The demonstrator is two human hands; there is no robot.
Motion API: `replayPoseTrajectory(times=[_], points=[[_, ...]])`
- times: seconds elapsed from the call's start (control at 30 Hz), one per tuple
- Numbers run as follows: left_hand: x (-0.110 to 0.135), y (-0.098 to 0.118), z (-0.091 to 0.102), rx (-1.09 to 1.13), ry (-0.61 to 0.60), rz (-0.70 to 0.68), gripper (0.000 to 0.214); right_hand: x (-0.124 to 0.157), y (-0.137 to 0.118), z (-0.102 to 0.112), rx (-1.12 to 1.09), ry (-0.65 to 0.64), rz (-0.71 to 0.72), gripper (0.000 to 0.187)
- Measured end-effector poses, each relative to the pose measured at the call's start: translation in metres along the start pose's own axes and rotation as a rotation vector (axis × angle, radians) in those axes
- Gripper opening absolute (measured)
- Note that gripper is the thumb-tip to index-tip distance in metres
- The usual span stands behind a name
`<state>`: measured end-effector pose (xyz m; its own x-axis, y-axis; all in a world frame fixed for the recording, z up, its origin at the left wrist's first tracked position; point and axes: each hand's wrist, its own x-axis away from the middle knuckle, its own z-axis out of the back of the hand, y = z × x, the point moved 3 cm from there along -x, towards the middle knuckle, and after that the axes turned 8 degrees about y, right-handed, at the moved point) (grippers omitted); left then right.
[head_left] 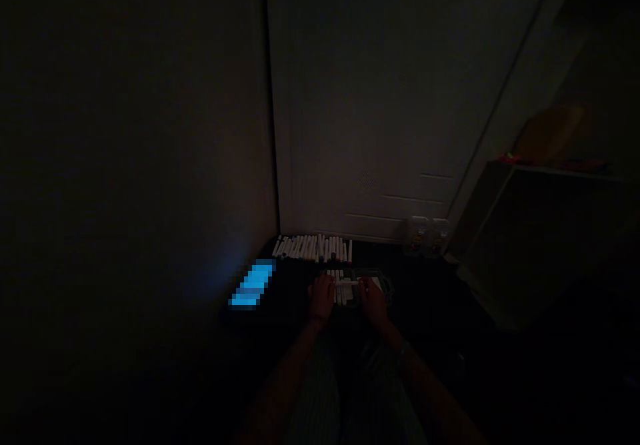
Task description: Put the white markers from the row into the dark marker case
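Observation:
The room is very dark. My left hand (321, 296) and my right hand (373, 298) rest on a dark tray (383, 278) on the floor in front of me. Several white pen-like sticks (343, 286) lie in the tray between the two hands. A thin white stick seems to run from one hand to the other, but the grip is too dim to make out. A longer row of white sticks (313, 248) lies just beyond the tray, against the foot of the wall.
A glowing blue screen (253, 284) lies on the floor at the left. Two small pale bottles (425, 236) stand by the white door (380, 132). A dark box-like cabinet (545, 232) fills the right side. A wall (140, 165) closes the left.

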<state>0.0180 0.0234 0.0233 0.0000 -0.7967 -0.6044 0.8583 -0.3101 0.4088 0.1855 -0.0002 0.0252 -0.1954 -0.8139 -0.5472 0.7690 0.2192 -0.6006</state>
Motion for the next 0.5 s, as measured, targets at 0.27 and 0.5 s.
replayPoseTrajectory(times=[0.27, 0.5], points=[[-0.0044, -0.0008, 0.0035, -0.023, 0.029, 0.018, 0.028, 0.0015, -0.0059, -0.0045, 0.059, 0.016, -0.019, 0.032], [-0.001, 0.0049, 0.0077, -0.03, 0.026, 0.001, 0.029, 0.0034, -0.0062, 0.0, 0.046, 0.081, -0.027, 0.034]])
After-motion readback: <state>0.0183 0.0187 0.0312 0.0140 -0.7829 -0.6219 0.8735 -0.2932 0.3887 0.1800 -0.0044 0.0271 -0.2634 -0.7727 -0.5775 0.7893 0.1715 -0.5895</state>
